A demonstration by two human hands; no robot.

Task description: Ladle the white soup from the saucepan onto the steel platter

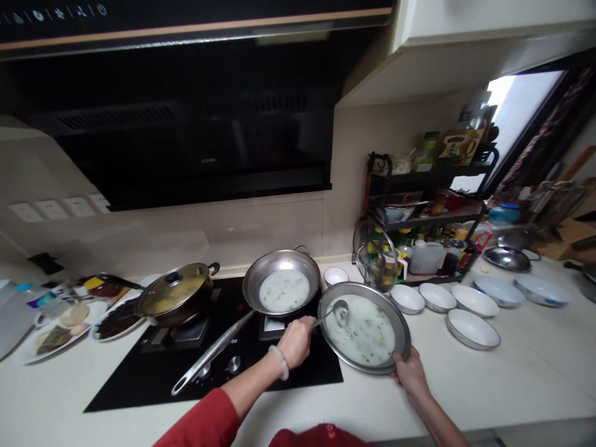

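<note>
My left hand (298, 343), with a pale bracelet at the wrist, is closed around the handle of a metal ladle (341, 310). The ladle's bowl hangs over a wide metal basin (402, 323) of white soup with green bits. At the basin's lower right, my right hand (411, 372) grips the rim, thumb on top. Left of the basin, a steel wok (254, 285) on the hob holds more of the same white soup. Its long handle (212, 355) points down to the left.
A lidded pan (174, 292) stands on the hob's left burner. Several white bowls (472, 329) sit right of the basin, and one small bowl (335, 275) is behind it. A glass lid (375, 254) leans against the spice rack (428, 218). The range hood (205, 124) hangs above.
</note>
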